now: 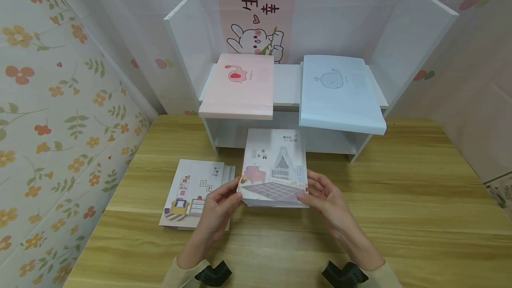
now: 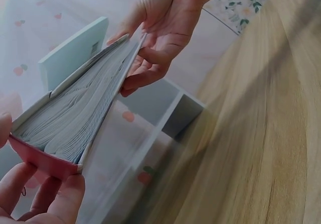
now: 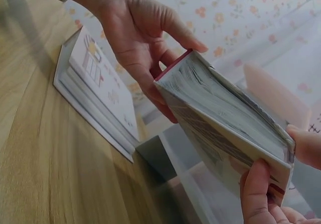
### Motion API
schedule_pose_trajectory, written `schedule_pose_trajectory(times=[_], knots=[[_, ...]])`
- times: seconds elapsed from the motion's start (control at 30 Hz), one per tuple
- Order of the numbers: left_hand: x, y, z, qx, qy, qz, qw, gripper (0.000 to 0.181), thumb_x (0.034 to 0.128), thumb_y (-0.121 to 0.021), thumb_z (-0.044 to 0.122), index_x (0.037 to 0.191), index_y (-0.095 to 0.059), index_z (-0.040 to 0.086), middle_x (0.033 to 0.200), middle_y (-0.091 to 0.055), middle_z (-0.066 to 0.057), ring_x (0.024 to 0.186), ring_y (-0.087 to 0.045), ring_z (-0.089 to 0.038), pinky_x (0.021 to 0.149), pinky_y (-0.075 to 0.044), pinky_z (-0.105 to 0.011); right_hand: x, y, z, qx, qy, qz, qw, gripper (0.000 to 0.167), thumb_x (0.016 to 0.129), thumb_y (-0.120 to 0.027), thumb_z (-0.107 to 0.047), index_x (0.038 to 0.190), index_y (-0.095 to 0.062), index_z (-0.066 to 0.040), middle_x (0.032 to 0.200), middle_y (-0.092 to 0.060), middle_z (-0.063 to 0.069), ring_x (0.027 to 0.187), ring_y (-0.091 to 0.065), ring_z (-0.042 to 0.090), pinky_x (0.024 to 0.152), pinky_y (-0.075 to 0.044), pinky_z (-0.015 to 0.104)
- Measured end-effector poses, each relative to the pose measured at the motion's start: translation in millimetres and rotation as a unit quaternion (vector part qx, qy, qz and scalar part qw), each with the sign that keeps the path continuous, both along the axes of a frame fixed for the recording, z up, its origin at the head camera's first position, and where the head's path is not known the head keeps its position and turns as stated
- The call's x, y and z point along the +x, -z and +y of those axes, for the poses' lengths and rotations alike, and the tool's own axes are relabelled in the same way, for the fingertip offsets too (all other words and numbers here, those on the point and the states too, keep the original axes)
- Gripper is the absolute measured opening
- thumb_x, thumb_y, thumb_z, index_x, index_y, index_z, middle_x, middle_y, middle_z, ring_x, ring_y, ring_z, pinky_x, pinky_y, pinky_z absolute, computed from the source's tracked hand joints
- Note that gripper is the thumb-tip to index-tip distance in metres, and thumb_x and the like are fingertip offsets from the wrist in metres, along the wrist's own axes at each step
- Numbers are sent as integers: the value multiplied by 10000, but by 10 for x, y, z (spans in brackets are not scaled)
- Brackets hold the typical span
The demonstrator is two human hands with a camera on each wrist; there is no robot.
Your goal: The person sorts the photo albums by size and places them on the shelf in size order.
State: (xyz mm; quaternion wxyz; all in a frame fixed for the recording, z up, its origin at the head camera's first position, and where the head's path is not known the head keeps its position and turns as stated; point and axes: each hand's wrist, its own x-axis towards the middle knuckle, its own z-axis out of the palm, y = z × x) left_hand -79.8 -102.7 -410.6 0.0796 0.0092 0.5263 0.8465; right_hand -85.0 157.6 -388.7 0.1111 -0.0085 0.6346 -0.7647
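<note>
A thick white photo album, its cover printed with a pink armchair and a tent-like canopy, is held in front of the shelf by both hands. My left hand grips its left edge, where a red spine shows in the left wrist view. My right hand pinches the opposite edge, thumb on the cover. The page block bulges between the covers. Left of it, partly behind the left hand and forearm, more white albums lie stacked on the table.
A small white shelf with tall side panels stands at the back. On its upper board lie a pink elephant album and a light blue whale album, both jutting over the front edge. The wooden table spreads around; a floral curtain hangs left.
</note>
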Motion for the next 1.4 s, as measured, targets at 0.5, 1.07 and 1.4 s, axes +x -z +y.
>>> schedule_pose_trajectory(times=[0.5, 1.07, 1.4], knots=[[-68, -4, -24, 109, -203, 36, 9997, 333, 905, -539, -40, 1158, -635, 153, 1195, -571, -42, 1053, -571, -149, 880, -498, -274, -106, 5, -85, -79, 17, 101, 9999, 617, 831, -640, 60, 1365, -329, 54, 1088, -546, 56, 956, -598, 131, 792, -518, 233], [-145, -69, -50, 301, -437, -83, 9986, 322, 901, -515, -71, 1160, -641, 72, 1150, -601, -24, 1025, -596, -135, 888, -491, -262, -227, 8, -181, -143, 88, 39, 9999, 596, 835, -603, 101, 1366, -334, 66, 1089, -536, 69, 939, -598, 126, 789, -515, 218], [-180, -97, -69, 315, -522, -308, 9977, 322, 914, -507, -56, 1193, -623, 55, 1208, -582, -34, 1040, -592, -145, 903, -487, -281, -283, 4, -201, -162, 35, 7, 9999, 601, 840, -601, 96, 1374, -329, 57, 1122, -531, 80, 950, -607, 120, 790, -517, 218]])
